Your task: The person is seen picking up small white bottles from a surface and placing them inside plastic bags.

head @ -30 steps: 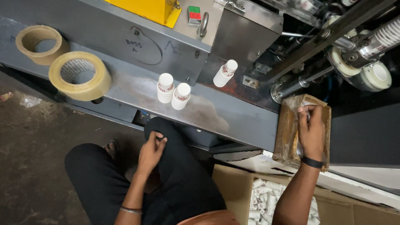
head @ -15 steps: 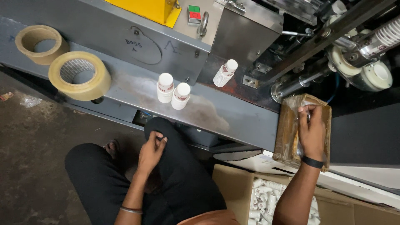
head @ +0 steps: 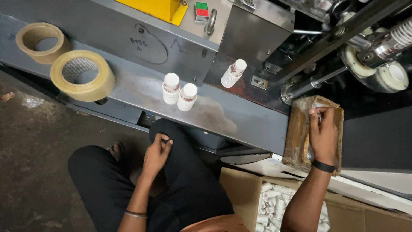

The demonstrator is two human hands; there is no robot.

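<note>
My left hand [head: 156, 153] rests on my raised knee in black trousers, fingers loosely curled, holding nothing. My right hand [head: 322, 134], with a black band on the wrist, lies on a brown plastic-wrapped packet [head: 300, 133] that sits at the right end of the grey metal machine ledge [head: 240, 120], fingers curled at its top. Three stacks of white paper cups [head: 171, 88] stand upside down on the ledge ahead of my knee; the third stack [head: 233, 73] leans further back.
Two rolls of brown tape [head: 83, 76] lie at the ledge's left end. The machine's rollers and a cup chute [head: 377, 71] are at the upper right. An open cardboard box of white cups [head: 274, 206] stands below my right arm. A dirty floor [head: 34, 150] lies at left.
</note>
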